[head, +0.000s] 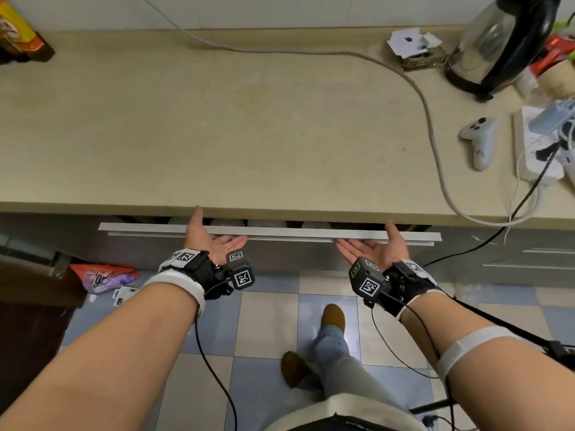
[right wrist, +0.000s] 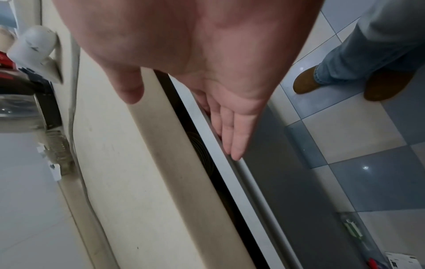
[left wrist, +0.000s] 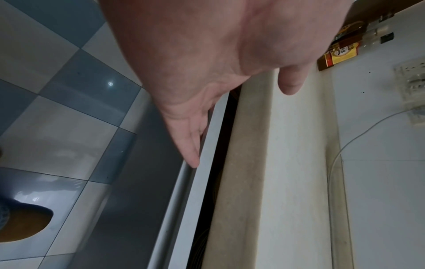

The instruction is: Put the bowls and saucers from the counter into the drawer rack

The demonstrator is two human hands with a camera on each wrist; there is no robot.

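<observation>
Nearest the head camera, two bare forearms are being held out, each wrist strapped with a black tracker band. Both palms are being turned upward at the drawer front (head: 267, 234), well apart from each other. With its straight fingers (left wrist: 190, 145) laid along the underside of the white lip, the left hand (head: 209, 236) is being kept near the drawer's left end, thumb raised toward the counter edge. By the right hand (head: 378, 247) the same flat, uncurled pose is being mirrored near the right end — fingers (right wrist: 232, 131) under the lip, nothing gripped.

Just behind the hands, the drawer is being shown only slightly open; through the narrow dark gap the pale rounded tops of bowls (head: 230, 222) are being glimpsed inside, between the two thumbs and beyond them. Whether saucers sit there too cannot be told.

Farther back, the beige counter (head: 217, 126) is being crossed by a grey cable (head: 429, 119); a white game controller (head: 479, 140) and a kettle (head: 497, 42) are being seen at its right, bottles (head: 18, 32) at the far left.
</observation>
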